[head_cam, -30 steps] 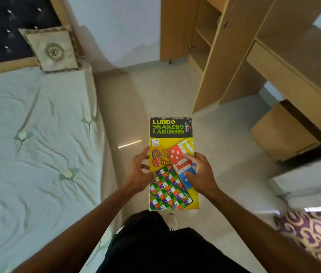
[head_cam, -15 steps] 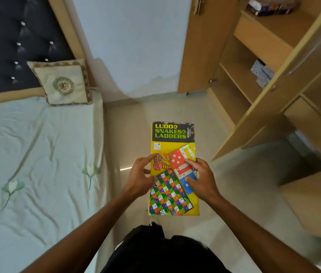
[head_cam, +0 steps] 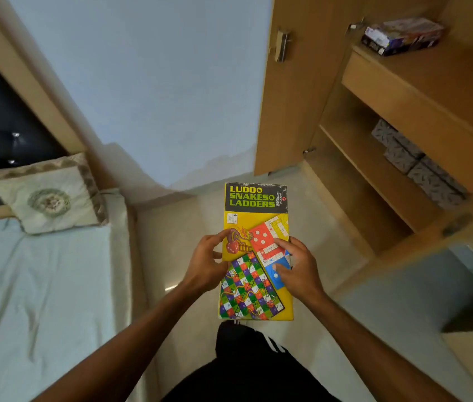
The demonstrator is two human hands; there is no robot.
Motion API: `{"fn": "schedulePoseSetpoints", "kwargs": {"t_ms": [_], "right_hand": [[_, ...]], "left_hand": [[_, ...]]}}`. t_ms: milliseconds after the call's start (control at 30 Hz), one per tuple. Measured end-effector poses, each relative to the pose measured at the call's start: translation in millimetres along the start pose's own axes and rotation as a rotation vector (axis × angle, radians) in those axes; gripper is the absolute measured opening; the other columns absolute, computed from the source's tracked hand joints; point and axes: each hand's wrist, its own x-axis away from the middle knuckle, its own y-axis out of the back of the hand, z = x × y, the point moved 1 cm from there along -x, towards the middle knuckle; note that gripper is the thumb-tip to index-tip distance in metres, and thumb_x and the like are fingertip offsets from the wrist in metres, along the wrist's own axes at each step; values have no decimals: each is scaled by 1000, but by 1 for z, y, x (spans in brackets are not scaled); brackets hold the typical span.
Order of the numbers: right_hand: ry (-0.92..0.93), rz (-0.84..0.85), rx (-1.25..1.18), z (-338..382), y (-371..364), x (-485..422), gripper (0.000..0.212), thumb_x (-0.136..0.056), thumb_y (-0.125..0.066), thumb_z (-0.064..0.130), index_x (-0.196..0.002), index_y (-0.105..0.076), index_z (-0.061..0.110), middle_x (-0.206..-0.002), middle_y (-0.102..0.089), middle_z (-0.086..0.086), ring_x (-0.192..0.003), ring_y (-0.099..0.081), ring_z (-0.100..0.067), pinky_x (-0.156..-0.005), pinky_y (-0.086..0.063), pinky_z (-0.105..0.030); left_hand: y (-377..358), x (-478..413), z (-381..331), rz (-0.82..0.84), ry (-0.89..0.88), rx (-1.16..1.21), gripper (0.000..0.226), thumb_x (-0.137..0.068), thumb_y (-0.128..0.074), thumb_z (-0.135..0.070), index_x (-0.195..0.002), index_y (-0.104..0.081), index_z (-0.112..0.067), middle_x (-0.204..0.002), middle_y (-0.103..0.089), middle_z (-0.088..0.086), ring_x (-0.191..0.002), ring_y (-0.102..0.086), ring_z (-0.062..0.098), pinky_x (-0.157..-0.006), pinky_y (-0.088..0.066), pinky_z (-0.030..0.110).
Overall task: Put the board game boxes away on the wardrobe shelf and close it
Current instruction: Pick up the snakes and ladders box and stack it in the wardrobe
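One Ludo & Snakes & Ladders box (head_cam: 255,250), yellow with printed game boards, is held flat above the floor, its black title end toward 12 o'clock. The left hand (head_cam: 207,262) grips its 9 o'clock edge and the right hand (head_cam: 299,268) its 3 o'clock edge, fingers curled onto the lid. At 1 o'clock, one other game box (head_cam: 402,34) lies on the wardrobe shelf (head_cam: 447,71).

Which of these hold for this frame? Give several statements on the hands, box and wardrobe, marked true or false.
1. Both the left hand and the right hand hold the Ludo box. True.
2. A cushion lies on the bed. True.
3. The Ludo box rests on the bed. False: it is held above the floor, right of the bed.
4. The wardrobe door is shut. False: it stands open.
5. A second box lies on the upper shelf. True.
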Motion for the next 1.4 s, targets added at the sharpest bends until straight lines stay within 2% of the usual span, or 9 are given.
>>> {"fn": "schedulePoseSetpoints", "kwargs": {"t_ms": [300, 667, 800, 933, 1000, 1133, 1233, 1300, 1400], "right_hand": [[7, -56, -56, 42, 34, -202, 53, -79, -74, 0, -128, -58, 13, -124, -54, 1, -114, -56, -16, -88, -57, -32], [-155, -310, -119, 31, 123, -416, 51, -80, -72, -1, -127, -57, 13, -118, -54, 6, -110, -57, -12, -83, -55, -25], [-202, -449, -145, 29, 169, -473, 49, -79, -71, -5, -124, -59, 12, -116, -56, 5, -104, -57, -8, -73, -49, -8], [-191, -594, -146, 20, 229, -531, 49, -77, -71, -9, -121, -62, 10, -117, -57, 4, -107, -56, -9, -87, -49, -19], [-192, -637, -137, 12, 265, -564, 49, -77, -71, -9, -121, -61, 9, -115, -57, 4, -106, -55, -8, -86, -47, -12], [-159, -688, -109, -8, 343, -635, 48, -77, -70, -10, -122, -60, 5, -117, -56, 1, -105, -54, -10, -72, -40, 4], [-130, -679, -112, -22, 404, -687, 49, -79, -69, -9, -125, -59, 5, -119, -57, 0, -106, -54, -10, -74, -43, 0], [-116, -668, -105, -33, 441, -719, 49, -79, -70, -7, -125, -59, 6, -124, -59, -3, -110, -56, -12, -87, -50, -17], [-92, -662, -89, -50, 492, -765, 48, -80, -69, -6, -124, -60, 10, -129, -60, -8, -117, -58, -20, -97, -52, -37]], "left_hand": [[29, -211, -76, 55, -44, -45, 74, -79, -79, -20, -143, -43, -27, -138, -44, 5, -104, -57, 18, -54, -49, 16], [-21, -480, -191, 300, -201, -93, 69, -79, -78, -17, -140, -47, -27, -136, -46, 3, -106, -57, 21, -63, -50, 23], [-48, -552, -261, 438, -336, -69, 61, -78, -77, -6, -132, -54, -19, -111, -52, -13, -97, -61, 12, -58, -49, 10], [-92, -618, -328, 563, -435, 23, 58, -75, -69, 17, -117, -52, -20, -101, -54, -20, -79, -62, -19, -63, -49, 4], [-120, -655, -360, 603, -456, 41, 55, -75, -68, 17, -109, -57, -24, -102, -57, -21, -79, -62, -19, -73, -53, 11], [-177, -734, -419, 591, -504, 62, 55, -75, -71, 13, -113, -59, -25, -112, -64, -7, -98, -65, 7, -92, -53, 39], [-219, -782, -463, 556, -553, 74, 53, -75, -72, 10, -107, -61, -30, -110, -65, -14, -99, -64, -5, -91, -54, 28], [-244, -806, -496, 516, -548, 76, 49, -78, -75, 2, -99, -61, -40, -102, -64, -27, -91, -64, -12, -84, -54, 19], [-278, -842, -536, 441, -560, 85, 40, -80, -75, -12, -96, -60, -45, -101, -63, -26, -97, -65, 0, -89, -53, 28]]}}
